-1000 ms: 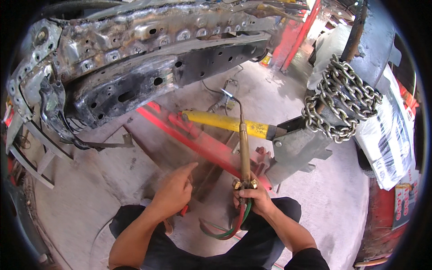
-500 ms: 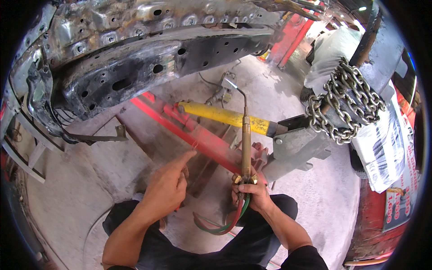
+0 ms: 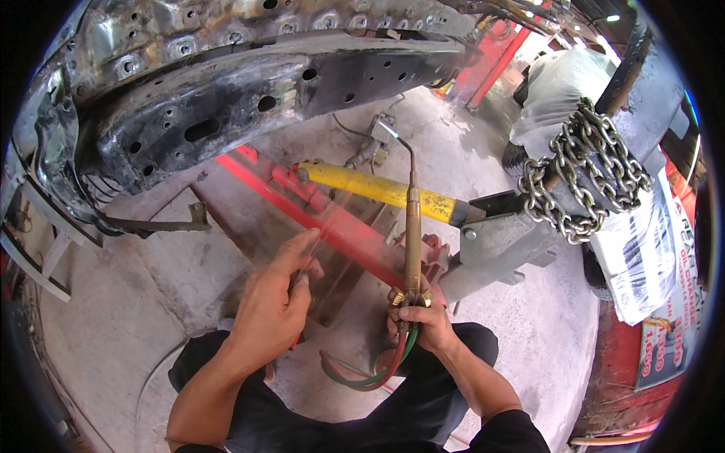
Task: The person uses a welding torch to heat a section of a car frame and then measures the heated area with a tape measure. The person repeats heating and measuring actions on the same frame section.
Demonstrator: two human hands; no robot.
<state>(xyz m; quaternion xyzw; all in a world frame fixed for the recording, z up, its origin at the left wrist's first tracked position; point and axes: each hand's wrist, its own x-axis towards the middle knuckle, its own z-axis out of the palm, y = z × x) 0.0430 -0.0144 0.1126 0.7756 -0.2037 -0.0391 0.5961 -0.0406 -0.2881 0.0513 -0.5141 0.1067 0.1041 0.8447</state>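
My right hand (image 3: 427, 321) is wrapped round the lower end of a brass gas torch (image 3: 412, 241), by its valve knobs. The torch stands nearly upright, its thin bent neck leaning left to a pale bright streak at the tip. Red and green hoses (image 3: 377, 381) loop below the grip. My left hand (image 3: 268, 306) is closed, index finger stretched forward, around what looks like a thin reddish rod (image 3: 332, 215); it is faint and partly hidden by the fingers. Ahead lies a bare, scorched metal car front with a black crossbeam (image 3: 249, 106).
A red steel beam (image 3: 302, 215) and a yellow cylinder (image 3: 377, 187) cross the floor ahead. To the right, a heavy chain (image 3: 585, 174) wraps a grey steel post (image 3: 649, 98). Plastic-covered bundles (image 3: 570, 83) and a printed sign (image 3: 668, 340) stand beyond. A bent metal strip (image 3: 162, 223) juts out at left.
My left hand has shifted slightly up and left, its fingers turning a little. The torch stays almost still in my right hand. The view has shifted slightly against the car front.
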